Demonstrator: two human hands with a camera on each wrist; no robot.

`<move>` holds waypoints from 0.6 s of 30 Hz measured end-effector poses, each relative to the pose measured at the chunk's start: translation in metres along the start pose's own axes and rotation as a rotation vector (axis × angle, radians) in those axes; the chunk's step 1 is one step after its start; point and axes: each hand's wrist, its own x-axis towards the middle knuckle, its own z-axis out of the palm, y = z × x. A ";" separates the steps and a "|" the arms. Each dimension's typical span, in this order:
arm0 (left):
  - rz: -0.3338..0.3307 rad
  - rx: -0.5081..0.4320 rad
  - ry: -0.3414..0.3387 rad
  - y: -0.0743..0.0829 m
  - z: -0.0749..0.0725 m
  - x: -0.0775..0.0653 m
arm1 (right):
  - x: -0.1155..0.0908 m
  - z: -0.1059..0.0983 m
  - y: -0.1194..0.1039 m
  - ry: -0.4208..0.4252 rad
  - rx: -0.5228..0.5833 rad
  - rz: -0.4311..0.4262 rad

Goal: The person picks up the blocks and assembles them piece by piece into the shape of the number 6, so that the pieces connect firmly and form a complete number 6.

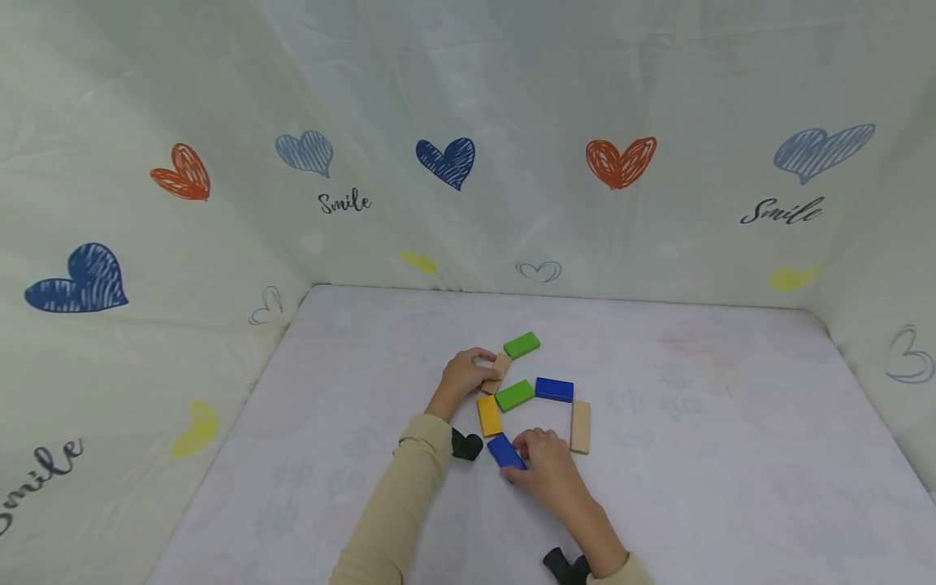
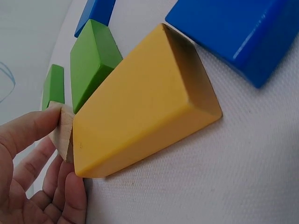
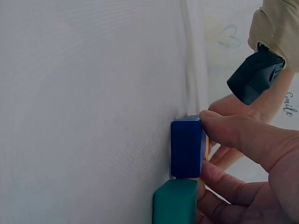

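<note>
My left hand [image 1: 463, 374] pinches a plain wooden block [image 1: 500, 370] by its sides; its near end meets the yellow block [image 1: 489, 416]. In the left wrist view, the thumb of the left hand [image 2: 35, 172] lies on that wooden block [image 2: 65, 133]. My right hand [image 1: 548, 471] holds a blue block [image 1: 505, 452] below the yellow one, between thumb and fingers. A teal block [image 3: 175, 203] sits beside that blue block [image 3: 187, 149] in the right wrist view, near the fingers; the right hand hides it from the head view.
One green block [image 1: 515, 396], another blue block [image 1: 554, 390] and an upright-lying wooden block [image 1: 580, 427] continue the curve of blocks on the white tabletop [image 1: 731, 455]. A second green block [image 1: 522, 345] touches the held wooden block's far end. Dark wrist devices [image 1: 465, 445] sit at both sleeves.
</note>
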 end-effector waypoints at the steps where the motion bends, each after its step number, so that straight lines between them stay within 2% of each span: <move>1: 0.000 0.001 0.000 0.000 0.000 0.000 | 0.000 0.000 0.000 0.001 0.000 -0.001; 8: -0.005 -0.004 0.002 -0.001 0.000 0.001 | 0.000 0.001 0.003 -0.010 0.006 0.028; 18: -0.011 -0.010 0.003 0.000 -0.001 0.000 | 0.001 -0.003 0.005 0.000 -0.015 0.020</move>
